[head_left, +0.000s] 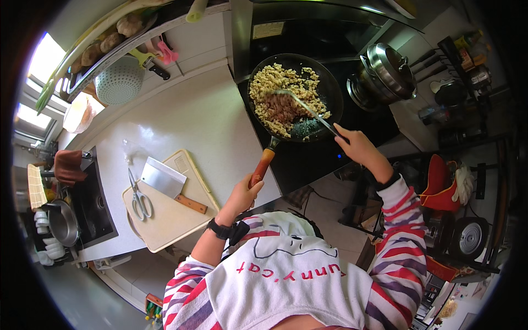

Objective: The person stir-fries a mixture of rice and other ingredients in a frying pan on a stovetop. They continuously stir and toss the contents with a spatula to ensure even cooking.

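Observation:
My left hand (241, 194) is closed around the reddish-brown handle of a dark frying pan (336, 97), which rests on the black cooktop. In my right hand (357, 146) is the dark handle of a metal spatula (309, 110); its blurred head is in the food. Pale yellowish crumbled food (274, 76) covers much of the pan's inside, with a reddish-brown ground-meat-like portion (280, 109) near the spatula. Left of my left hand, a cleaver (164, 177) with a wooden handle and grey-handled scissors (141, 202) lie on a cream cutting board (165, 231).
A lidded steel pot (381, 74) stands right of the pan. A sink (97, 202) and a metal pan (64, 222) are at the far left. A pale perforated colander (119, 80) hangs by the upper-left wall. A dark rack with a red cloth item (439, 185) stands at right.

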A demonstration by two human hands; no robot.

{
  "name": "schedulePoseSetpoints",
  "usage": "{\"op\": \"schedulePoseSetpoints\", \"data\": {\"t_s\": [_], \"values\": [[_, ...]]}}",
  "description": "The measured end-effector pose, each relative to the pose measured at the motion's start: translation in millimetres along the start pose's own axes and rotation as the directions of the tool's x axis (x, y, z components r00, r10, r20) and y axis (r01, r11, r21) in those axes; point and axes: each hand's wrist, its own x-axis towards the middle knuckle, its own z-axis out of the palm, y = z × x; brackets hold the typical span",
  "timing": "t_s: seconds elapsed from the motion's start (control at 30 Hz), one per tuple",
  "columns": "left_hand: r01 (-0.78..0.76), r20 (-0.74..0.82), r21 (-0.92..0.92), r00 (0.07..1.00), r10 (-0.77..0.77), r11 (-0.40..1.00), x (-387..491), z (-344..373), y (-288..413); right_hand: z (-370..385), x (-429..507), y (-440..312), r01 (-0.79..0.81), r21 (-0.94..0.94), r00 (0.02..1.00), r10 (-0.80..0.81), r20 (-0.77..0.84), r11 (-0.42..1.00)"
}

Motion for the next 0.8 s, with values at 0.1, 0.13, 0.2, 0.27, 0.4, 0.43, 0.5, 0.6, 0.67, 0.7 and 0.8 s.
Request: {"op": "schedulePoseSetpoints", "data": {"t_s": [0.1, 0.13, 0.2, 0.27, 0.4, 0.43, 0.5, 0.6, 0.67, 0.7, 0.8], "values": [[-0.002, -0.012, -0.027, 1.0, 0.001, 1.0, -1, 4, -1, -17, -33, -18, 0.043, -0.425, 0.997, -0.014, 0.071, 0.904], [-0.005, -0.01, -0.034, 1.0, 0.004, 0.999, -1, 3, -1, -24, -42, -24, 0.048, -0.495, 0.997, -0.008, 0.082, 0.868], [-0.006, -0.007, -0.042, 1.0, 0.006, 0.999, -1, 2, -2, -42, -56, -34, 0.066, -0.607, 0.996, -0.018, 0.084, 0.792], [0.008, -0.003, -0.059, 1.0, -0.008, 0.998, 0, 0, -3, -67, -67, -45, 0.019, -0.55, 0.997, 0.026, 0.074, 0.835], [-0.003, 0.003, -0.034, 1.0, 0.003, 0.999, 3, 1, -6, -108, -89, -73, -0.179, -0.28, 0.973, 0.212, 0.09, 0.943], [-0.004, 0.005, -0.028, 1.0, 0.004, 1.0, 3, 2, -6, -113, -95, -78, -0.217, -0.192, 0.965, 0.24, 0.106, 0.957], [0.002, 0.016, -0.025, 1.0, -0.002, 1.0, 4, 2, -7, -110, -104, -85, -0.379, -0.087, 0.904, 0.388, 0.178, 0.921], [0.008, 0.033, -0.024, 0.999, -0.008, 1.0, 6, 3, -7, -62, -94, -76, -0.33, -0.22, 0.912, 0.37, 0.178, 0.918], [0.003, 0.035, -0.005, 0.999, -0.003, 1.0, 4, 2, -6, -18, -75, -62, -0.257, -0.336, 0.957, 0.287, 0.042, 0.906], [-0.001, 0.043, -0.015, 0.999, 0.002, 1.0, 4, 3, -6, -1, -64, -53, -0.272, -0.427, 0.953, 0.303, 0.005, 0.862], [-0.011, 0.041, -0.012, 0.999, 0.012, 1.0, 2, 0, -4, 21, -38, -35, -0.251, -0.518, 0.967, 0.236, -0.096, 0.817]]}}
